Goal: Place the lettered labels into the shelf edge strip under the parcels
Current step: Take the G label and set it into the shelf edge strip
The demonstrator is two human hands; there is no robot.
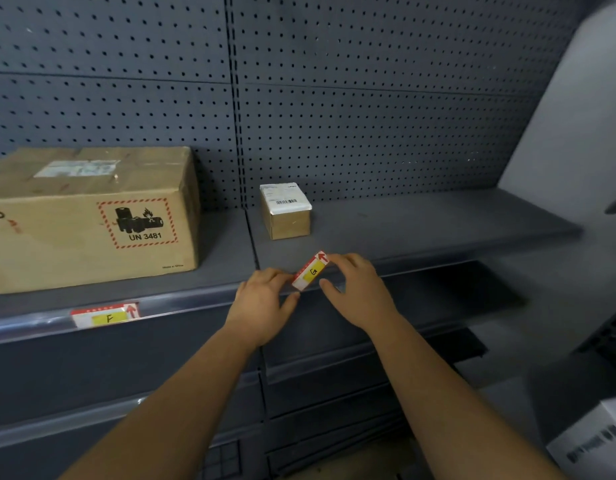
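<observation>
Here, the G label (311, 271): a red-and-white card with a yellow patch and a handwritten G, tilted with its red-arrow end up and to the right, held at the front edge of the shelf, just in front of the small parcel.
Left hand (265, 299): fingers curled at the card's lower left end, pinching it.
Right hand (355, 289): forefinger on the upper right corner, thumb near the lower edge, narrow around the card.
Edge strip (40, 323): clear and glossy, running along the shelf front; both hands cover the stretch below the small parcel, so how the card meets the strip cannot be told.
F label (105, 317): seated in the strip under the large carton, well to the left.
Small parcel (286, 211): a brown box with a white barcode sticker on top, set back on the shelf (438, 216).
Large carton (88, 216): on the left, printed UN 3481 inside a red hatched border.
Pegboard (369, 98): dark grey, behind both boxes.
Lower shelf (421, 299): below the hands, in shadow.
White box (594, 445): bottom right corner, blurred barcode.
</observation>
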